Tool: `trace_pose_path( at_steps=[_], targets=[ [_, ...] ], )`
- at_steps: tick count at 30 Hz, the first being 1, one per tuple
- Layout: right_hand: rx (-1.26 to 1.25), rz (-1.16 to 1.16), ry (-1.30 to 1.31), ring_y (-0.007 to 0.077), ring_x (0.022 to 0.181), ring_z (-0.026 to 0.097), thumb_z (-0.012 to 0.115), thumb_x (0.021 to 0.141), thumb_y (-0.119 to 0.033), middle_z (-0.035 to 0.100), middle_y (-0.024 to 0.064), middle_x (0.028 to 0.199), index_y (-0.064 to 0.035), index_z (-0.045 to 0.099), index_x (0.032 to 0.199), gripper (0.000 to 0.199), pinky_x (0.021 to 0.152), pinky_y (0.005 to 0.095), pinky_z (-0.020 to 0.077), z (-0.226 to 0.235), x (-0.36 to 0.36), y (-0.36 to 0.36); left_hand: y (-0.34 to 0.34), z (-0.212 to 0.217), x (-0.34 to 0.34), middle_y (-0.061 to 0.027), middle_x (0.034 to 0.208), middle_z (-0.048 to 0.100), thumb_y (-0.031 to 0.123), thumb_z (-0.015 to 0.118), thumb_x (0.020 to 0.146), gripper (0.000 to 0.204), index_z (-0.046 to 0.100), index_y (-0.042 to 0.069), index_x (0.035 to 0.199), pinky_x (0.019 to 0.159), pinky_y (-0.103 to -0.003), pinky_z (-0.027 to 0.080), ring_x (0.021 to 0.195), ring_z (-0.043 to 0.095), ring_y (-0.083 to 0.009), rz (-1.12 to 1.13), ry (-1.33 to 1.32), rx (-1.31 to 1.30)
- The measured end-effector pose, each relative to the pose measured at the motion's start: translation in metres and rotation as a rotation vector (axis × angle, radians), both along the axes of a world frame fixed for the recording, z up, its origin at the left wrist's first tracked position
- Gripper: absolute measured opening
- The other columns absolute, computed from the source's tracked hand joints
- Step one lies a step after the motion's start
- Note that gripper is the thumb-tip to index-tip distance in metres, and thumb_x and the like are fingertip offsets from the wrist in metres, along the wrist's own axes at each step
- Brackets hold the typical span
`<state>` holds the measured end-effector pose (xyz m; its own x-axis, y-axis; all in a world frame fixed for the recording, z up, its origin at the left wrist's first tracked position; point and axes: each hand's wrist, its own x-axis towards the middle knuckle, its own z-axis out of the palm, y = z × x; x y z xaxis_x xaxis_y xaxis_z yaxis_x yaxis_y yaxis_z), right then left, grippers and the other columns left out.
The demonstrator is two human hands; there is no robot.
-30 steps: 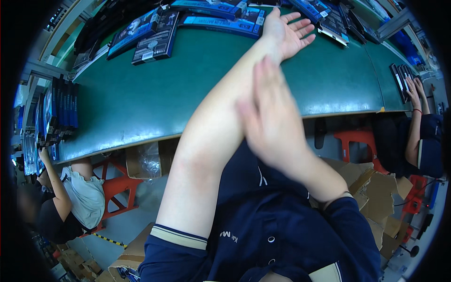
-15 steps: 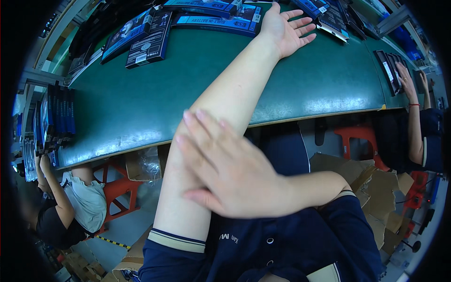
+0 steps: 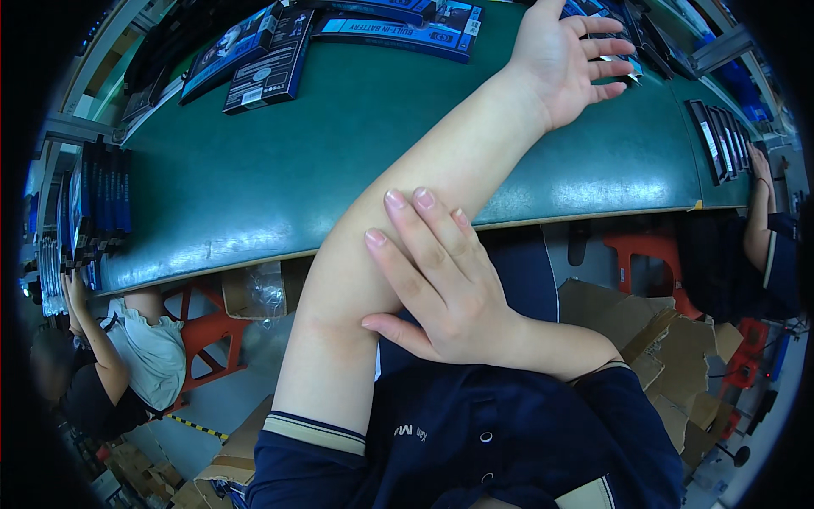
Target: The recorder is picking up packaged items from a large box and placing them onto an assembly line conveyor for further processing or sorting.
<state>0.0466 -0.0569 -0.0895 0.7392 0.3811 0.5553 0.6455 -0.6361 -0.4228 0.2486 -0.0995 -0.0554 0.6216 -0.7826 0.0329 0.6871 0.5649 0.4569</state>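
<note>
Head view shows right hand (image 3: 454, 297) on forearm (image 3: 458, 148), clear plastic (image 3: 269, 291) in carton (image 3: 236, 295).

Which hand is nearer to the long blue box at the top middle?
Left. The left hand is right of the box; the right hand is farther back, over the left forearm.

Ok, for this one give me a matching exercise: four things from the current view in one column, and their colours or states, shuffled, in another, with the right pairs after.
Things
1. left hand
2. table
3. right hand
4. cardboard

Colours or states
a. back showing, fingers over the left forearm
b. brown
c. palm up, fingers spread
d. green

Right pairs
1-c; 2-d; 3-a; 4-b
</note>
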Motion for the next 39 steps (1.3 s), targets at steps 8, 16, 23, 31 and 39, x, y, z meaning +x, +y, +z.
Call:
trace_pose_path(
  at_steps=[8,16,23,31,39],
  targets=[
    [-0.009,-0.010,-0.047,0.0330,0.137,0.042,0.064,0.085,-0.038,0.049,0.0194,0.143,-0.0013,0.054,0.133,0.061,0.116,0.0447,0.0210,-0.011,-0.005,0.003,0.010,0.014,-0.014,-0.0090,0.105,0.064,0.066,0.031,0.096,0.067,0.054,0.008,0.121,0.083,-0.039,0.049,0.095,0.062,-0.0238,-0.140,-0.060,-0.364],
    [-0.018,-0.012,-0.089,0.0310,0.136,0.044,0.063,0.086,-0.037,0.050,0.0172,0.143,-0.0017,0.056,0.132,0.059,0.116,0.0433,0.0216,-0.013,-0.005,0.002,0.019,0.038,-0.036,-0.0194,0.131,0.053,0.079,0.018,0.090,0.092,0.045,0.006,0.139,0.105,-0.049,0.039,0.123,0.049,-0.0339,-0.277,-0.115,-0.575],
    [-0.019,-0.015,-0.110,0.0296,0.136,0.044,0.061,0.088,-0.037,0.051,0.0160,0.142,-0.0026,0.056,0.132,0.056,0.116,0.0428,0.0216,-0.015,-0.006,0.004,0.023,0.045,-0.042,-0.0192,0.146,0.043,0.084,0.012,0.085,0.102,0.033,0.008,0.150,0.111,-0.050,0.032,0.131,0.042,-0.0343,-0.293,-0.179,-0.550],
    [-0.026,-0.023,-0.117,0.0286,0.137,0.043,0.061,0.088,-0.037,0.051,0.0150,0.142,-0.0032,0.057,0.132,0.055,0.117,0.0426,0.0192,-0.016,-0.007,0.003,0.023,0.046,-0.044,-0.0194,0.148,0.040,0.085,0.012,0.084,0.103,0.033,0.009,0.151,0.111,-0.050,0.032,0.133,0.040,-0.0345,-0.297,-0.204,-0.545],
    [-0.023,-0.021,-0.143,0.0272,0.138,0.042,0.061,0.087,-0.036,0.051,0.0134,0.143,-0.0044,0.058,0.132,0.054,0.118,0.0429,0.0167,-0.017,-0.007,0.004,0.016,0.037,-0.038,-0.0157,0.157,0.023,0.089,0.027,0.079,0.107,-0.001,0.019,0.156,0.112,-0.048,0.031,0.137,0.034,-0.0335,-0.370,-0.238,-0.642]
  ],
)
